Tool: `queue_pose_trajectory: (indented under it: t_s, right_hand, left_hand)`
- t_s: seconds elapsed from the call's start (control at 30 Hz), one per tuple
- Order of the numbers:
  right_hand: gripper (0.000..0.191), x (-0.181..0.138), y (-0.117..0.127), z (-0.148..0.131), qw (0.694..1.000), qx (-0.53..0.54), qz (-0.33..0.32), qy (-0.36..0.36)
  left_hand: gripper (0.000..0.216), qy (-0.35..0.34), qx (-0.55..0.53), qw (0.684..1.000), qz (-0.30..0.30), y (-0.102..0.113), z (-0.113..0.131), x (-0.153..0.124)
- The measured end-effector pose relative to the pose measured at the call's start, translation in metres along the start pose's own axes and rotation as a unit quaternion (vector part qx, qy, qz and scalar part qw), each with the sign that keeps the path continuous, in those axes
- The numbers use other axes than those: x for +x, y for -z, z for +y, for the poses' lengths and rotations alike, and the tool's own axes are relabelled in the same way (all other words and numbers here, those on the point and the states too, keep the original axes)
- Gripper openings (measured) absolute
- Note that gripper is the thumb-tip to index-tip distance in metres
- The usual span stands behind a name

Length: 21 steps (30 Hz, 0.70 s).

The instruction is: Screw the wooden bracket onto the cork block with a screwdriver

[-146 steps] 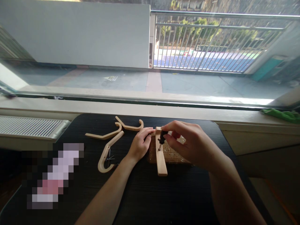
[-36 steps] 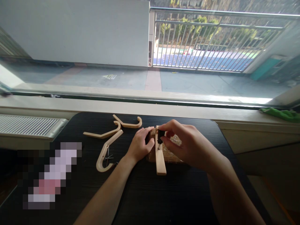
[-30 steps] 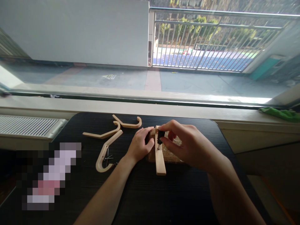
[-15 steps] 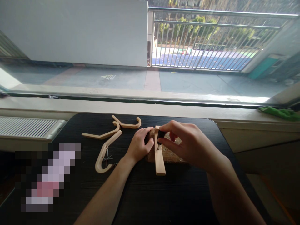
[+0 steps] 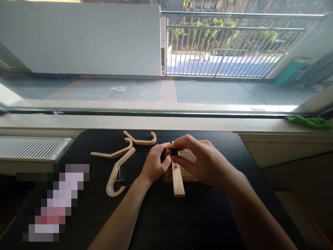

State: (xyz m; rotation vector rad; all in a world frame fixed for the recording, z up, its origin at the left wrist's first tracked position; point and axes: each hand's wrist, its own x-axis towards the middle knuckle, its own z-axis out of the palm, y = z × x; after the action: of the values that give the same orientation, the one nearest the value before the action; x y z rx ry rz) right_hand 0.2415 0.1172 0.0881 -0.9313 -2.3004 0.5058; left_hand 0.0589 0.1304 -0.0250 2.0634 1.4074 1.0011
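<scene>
- Currently, right hand (image 5: 205, 160) pinches the black screwdriver (image 5: 174, 151) by its handle, thumb and fingers closed on it.
- Screwdriver stands near upright, shaft down to the wooden piece (image 5: 178, 185) — screw or hole at the tip is too small to tell.
- Wooden piece lies across the brown block (image 5: 191, 177), near end jutting past the block's front edge, far end partly behind the fingers.
- Left hand (image 5: 156, 161) sits at the block's left side, fingers half curled, thumb apart from them and near the wooden piece — can't tell if it grips anything.
- Left of that hand, three loose things: hooked piece (image 5: 110, 182) nearest the person, bent piece (image 5: 111, 156) beyond it, curled piece (image 5: 142, 142) farthest off.
- Several screws (image 5: 120, 179) lie inside the hooked piece's curve.
- All on the black table (image 5: 161, 222); green cloth (image 5: 309, 122) on the windowsill (image 5: 130, 122) to the right, radiator (image 5: 31, 147) at left.
</scene>
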Motion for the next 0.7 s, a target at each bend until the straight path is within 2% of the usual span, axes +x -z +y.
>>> queue_pose_trajectory:
  t_s: [0.17,0.37,0.7]
  right_hand:
    - [0.018,0.0022,-0.0019,0.0024,0.999,0.018,0.004,0.03]
    - [0.015,0.0018,0.0007,0.0038,0.999,0.02,0.01,0.03]
    - [0.015,0.0021,0.0054,0.0,1.0,0.003,0.0,0.02]
  left_hand:
    - [0.033,0.006,0.0,1.0,0.001,-0.0011,-0.0004,-0.0008]
    - [0.04,0.005,-0.004,1.0,0.003,-0.0012,-0.0007,-0.0008]
    - [0.04,0.004,0.002,1.0,0.003,-0.0005,0.0002,-0.0009]
